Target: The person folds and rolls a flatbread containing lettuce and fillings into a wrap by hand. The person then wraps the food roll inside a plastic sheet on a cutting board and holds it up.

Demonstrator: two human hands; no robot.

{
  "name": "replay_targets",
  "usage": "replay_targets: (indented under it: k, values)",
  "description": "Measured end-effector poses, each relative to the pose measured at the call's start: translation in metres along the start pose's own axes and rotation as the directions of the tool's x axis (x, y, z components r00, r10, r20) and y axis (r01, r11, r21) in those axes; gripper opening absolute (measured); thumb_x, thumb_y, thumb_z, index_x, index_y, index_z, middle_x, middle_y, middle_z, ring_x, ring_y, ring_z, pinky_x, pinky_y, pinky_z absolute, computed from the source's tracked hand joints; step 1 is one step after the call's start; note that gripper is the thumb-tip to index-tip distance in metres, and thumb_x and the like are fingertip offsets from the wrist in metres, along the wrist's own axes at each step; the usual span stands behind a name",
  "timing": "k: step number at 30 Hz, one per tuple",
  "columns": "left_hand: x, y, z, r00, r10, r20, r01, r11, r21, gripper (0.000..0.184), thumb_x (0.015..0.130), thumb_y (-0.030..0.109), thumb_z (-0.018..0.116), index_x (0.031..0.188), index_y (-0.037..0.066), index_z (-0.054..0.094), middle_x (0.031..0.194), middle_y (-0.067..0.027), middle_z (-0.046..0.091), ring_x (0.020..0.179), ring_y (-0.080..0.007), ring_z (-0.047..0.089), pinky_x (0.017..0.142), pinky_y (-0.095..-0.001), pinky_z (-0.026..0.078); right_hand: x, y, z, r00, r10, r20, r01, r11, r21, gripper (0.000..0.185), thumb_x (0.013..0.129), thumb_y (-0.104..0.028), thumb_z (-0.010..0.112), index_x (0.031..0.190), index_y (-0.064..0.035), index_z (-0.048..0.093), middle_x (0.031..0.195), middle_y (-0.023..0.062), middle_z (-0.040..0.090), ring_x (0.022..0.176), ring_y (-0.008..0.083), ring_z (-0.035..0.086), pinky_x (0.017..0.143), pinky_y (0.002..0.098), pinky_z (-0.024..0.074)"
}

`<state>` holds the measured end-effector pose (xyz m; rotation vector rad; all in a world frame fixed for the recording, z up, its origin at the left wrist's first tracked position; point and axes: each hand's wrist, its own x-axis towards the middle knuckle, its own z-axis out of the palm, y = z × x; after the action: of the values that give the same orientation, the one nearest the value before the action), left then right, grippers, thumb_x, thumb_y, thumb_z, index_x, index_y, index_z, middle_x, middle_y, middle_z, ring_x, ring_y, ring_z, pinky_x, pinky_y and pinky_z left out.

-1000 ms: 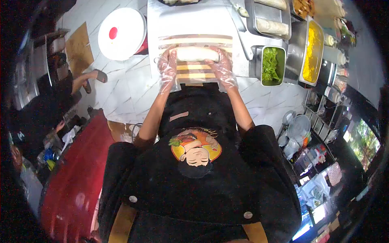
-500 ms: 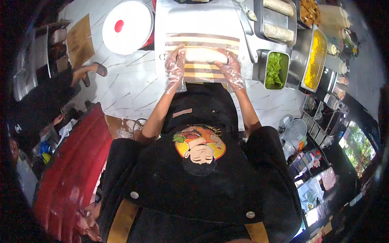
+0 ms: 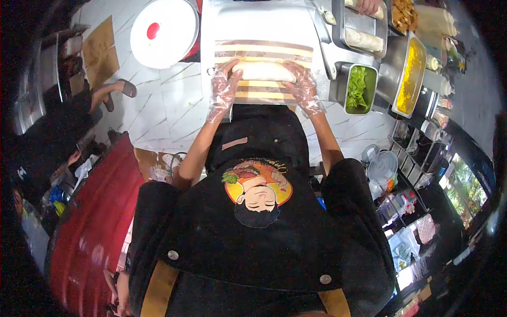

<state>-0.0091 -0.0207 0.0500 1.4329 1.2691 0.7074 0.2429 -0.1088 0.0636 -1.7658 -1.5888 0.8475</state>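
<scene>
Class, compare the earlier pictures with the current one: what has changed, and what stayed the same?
Another person's hand has come in at top right, over the upper wrap in the metal tray; whether it grips is unclear. The left hand and right hand still hold the white roll by its ends.

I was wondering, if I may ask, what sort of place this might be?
Probably a food-preparation kitchen, perhaps commercial: a metal tray holds pale rolls, green leaves and yellow food sit nearby, and the plastic-gloved left hand and right hand hold a white roll.
</scene>
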Motion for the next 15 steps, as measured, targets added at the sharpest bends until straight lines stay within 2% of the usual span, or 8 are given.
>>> replay_targets:
  k: [2,5,8,11,12,15]
  values:
    - [0.002,0.004,-0.002,0.998,-0.051,0.048,0.049,0.998,0.033,0.042,0.091,0.017,0.069,0.128,0.000,0.061,0.110,-0.0151,0.066,0.099,-0.0251,0.059,0.091,-0.0357,0.046,0.003,-0.004,-0.001,0.996,0.084,0.024,-0.084,0.996,0.007,0.057,0.076,-0.001,0.074,0.131,-0.0094,0.060,0.134,0.0095,0.059,0.128,0.0273,0.051,0.111,0.0392,0.0404]
    - [-0.002,0.020,-0.002,0.975,0.222,0.001,-0.213,0.936,0.279,0.049,0.087,0.020,0.072,0.131,0.003,0.059,0.121,-0.0173,0.063,0.116,-0.0327,0.056,0.101,-0.0407,0.043,0.006,-0.011,-0.005,0.990,0.138,0.035,-0.140,0.989,0.045,0.055,0.077,-0.003,0.075,0.130,-0.0102,0.061,0.132,0.0096,0.060,0.126,0.0268,0.054,0.109,0.0390,0.0424]
    - [-0.006,0.037,-0.005,0.900,0.411,0.147,-0.432,0.786,0.442,0.060,0.082,0.025,0.074,0.137,0.006,0.055,0.134,-0.0166,0.057,0.129,-0.0359,0.049,0.110,-0.0454,0.037,0.007,-0.011,-0.006,0.993,0.113,0.024,-0.115,0.988,0.099,0.055,0.078,-0.004,0.076,0.130,-0.0117,0.062,0.131,0.0096,0.061,0.124,0.0266,0.056,0.107,0.0384,0.0439]
    - [-0.002,0.040,-0.002,0.871,0.388,0.302,-0.492,0.688,0.533,0.070,0.080,0.027,0.076,0.142,0.008,0.049,0.140,-0.0147,0.053,0.132,-0.0333,0.047,0.113,-0.0473,0.034,0.005,-0.011,-0.005,0.996,0.090,0.008,-0.090,0.989,0.118,0.055,0.077,-0.004,0.076,0.129,-0.0121,0.062,0.131,0.0095,0.062,0.125,0.0267,0.056,0.107,0.0380,0.0444]
    - [0.000,0.032,-0.002,0.870,0.361,0.337,-0.492,0.696,0.524,0.073,0.078,0.025,0.076,0.143,0.007,0.048,0.139,-0.0150,0.053,0.131,-0.0337,0.047,0.113,-0.0492,0.033,0.005,-0.011,-0.005,0.996,0.086,0.002,-0.086,0.989,0.118,0.054,0.077,-0.004,0.076,0.129,-0.0120,0.062,0.131,0.0094,0.062,0.125,0.0267,0.056,0.107,0.0379,0.0445]
    - [0.006,0.025,0.001,0.866,0.337,0.369,-0.495,0.671,0.552,0.070,0.078,0.022,0.076,0.141,0.007,0.050,0.138,-0.0164,0.054,0.130,-0.0344,0.048,0.112,-0.0494,0.034,0.002,-0.004,-0.001,0.999,0.050,-0.009,-0.049,0.996,0.077,0.054,0.077,-0.005,0.076,0.129,-0.0103,0.062,0.131,0.0095,0.061,0.125,0.0275,0.055,0.107,0.0381,0.0439]
